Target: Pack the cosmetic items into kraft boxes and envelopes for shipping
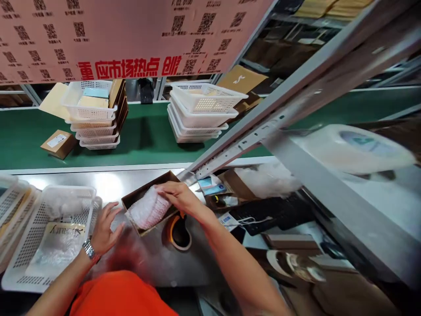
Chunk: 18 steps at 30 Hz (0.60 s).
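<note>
An open cardboard box (pixel 141 234) lies at a slant on the metal table, with a pinkish-white bubble-wrapped bundle (pixel 149 210) inside it. My right hand (pixel 176 195) reaches over the box's right side, its fingers closed on the upper end of the bundle; the fingertips are partly hidden. Just left of the box, my left hand (pixel 105 229) is held with fingers spread and nothing in it. A roll of tape (pixel 180 237) sits against the box's near right side. Beside my left hand stands a white plastic basket (pixel 24 259) holding a clear packet with gold lettering (pixel 62 243).
Stacked white baskets (pixel 95 131) and more stacked baskets (pixel 197 120) stand on the green conveyor (pixel 144 145), near a small labelled carton (pixel 59 144). A slanted metal post (pixel 243 136) rises at right. A pink QR-code board (pixel 125 35) hangs overhead.
</note>
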Each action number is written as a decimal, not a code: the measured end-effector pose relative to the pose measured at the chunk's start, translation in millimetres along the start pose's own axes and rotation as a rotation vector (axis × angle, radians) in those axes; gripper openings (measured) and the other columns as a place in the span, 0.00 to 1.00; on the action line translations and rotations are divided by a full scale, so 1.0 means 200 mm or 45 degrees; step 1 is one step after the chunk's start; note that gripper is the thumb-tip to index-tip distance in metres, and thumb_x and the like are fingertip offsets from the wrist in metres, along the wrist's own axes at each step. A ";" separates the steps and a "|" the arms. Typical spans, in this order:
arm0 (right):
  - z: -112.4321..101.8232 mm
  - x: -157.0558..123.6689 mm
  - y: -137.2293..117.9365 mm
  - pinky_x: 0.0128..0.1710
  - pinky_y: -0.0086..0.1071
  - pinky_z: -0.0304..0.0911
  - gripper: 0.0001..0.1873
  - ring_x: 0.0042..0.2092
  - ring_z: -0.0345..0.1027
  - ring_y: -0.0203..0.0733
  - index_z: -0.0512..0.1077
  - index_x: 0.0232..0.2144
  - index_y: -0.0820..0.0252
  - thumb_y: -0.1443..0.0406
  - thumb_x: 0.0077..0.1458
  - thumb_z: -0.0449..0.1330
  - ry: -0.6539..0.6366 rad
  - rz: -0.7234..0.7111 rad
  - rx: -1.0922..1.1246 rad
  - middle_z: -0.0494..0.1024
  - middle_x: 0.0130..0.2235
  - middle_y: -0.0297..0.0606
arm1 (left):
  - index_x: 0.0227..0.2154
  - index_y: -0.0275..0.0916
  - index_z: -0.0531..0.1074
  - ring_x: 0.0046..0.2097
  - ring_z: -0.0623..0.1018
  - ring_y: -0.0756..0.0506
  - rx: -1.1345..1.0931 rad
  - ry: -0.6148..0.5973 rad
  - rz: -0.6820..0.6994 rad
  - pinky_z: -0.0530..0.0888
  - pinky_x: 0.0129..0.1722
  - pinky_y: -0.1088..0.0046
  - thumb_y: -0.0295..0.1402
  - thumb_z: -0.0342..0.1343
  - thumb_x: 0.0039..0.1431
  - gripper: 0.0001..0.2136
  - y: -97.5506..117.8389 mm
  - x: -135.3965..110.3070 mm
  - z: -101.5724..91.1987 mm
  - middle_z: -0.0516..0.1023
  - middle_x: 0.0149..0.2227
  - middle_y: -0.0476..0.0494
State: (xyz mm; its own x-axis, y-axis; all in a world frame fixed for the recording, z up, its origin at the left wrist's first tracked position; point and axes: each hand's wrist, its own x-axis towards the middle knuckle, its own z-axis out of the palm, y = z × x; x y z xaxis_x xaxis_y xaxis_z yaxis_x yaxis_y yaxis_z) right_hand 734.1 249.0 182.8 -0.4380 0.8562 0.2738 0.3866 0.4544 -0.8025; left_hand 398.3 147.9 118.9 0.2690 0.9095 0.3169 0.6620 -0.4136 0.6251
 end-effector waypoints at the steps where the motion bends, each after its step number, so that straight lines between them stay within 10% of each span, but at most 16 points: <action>1: 0.03 0.02 0.03 0.48 0.40 0.76 0.17 0.45 0.83 0.48 0.84 0.36 0.54 0.55 0.70 0.59 -0.083 0.018 0.002 0.89 0.40 0.41 | 0.58 0.44 0.75 0.66 0.75 0.35 0.001 -0.012 0.021 0.76 0.66 0.48 0.36 0.57 0.70 0.16 0.00 0.03 0.01 0.75 0.64 0.36; 8: 0.11 0.02 0.15 0.42 0.36 0.68 0.16 0.37 0.76 0.45 0.78 0.29 0.54 0.63 0.67 0.54 -0.448 0.075 -0.036 0.83 0.33 0.39 | 0.54 0.44 0.77 0.67 0.72 0.35 0.075 -0.123 0.171 0.74 0.67 0.46 0.31 0.54 0.71 0.13 0.00 0.28 0.05 0.81 0.52 0.38; 18: 0.16 -0.04 0.04 0.49 0.40 0.70 0.15 0.44 0.76 0.48 0.81 0.39 0.56 0.72 0.63 0.55 -0.420 -0.092 -0.273 0.85 0.44 0.45 | 0.67 0.44 0.67 0.57 0.80 0.39 0.049 -0.428 0.004 0.80 0.59 0.59 0.24 0.53 0.67 0.27 -0.04 0.35 0.16 0.76 0.61 0.38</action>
State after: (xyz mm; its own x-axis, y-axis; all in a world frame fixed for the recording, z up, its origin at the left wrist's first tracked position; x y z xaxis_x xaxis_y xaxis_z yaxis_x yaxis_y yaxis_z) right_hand 714.1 237.2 157.2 -0.6941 0.7110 0.1129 0.4903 0.5816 -0.6491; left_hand 434.8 216.5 112.5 0.4821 0.8739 0.0619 0.6850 -0.4201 0.5952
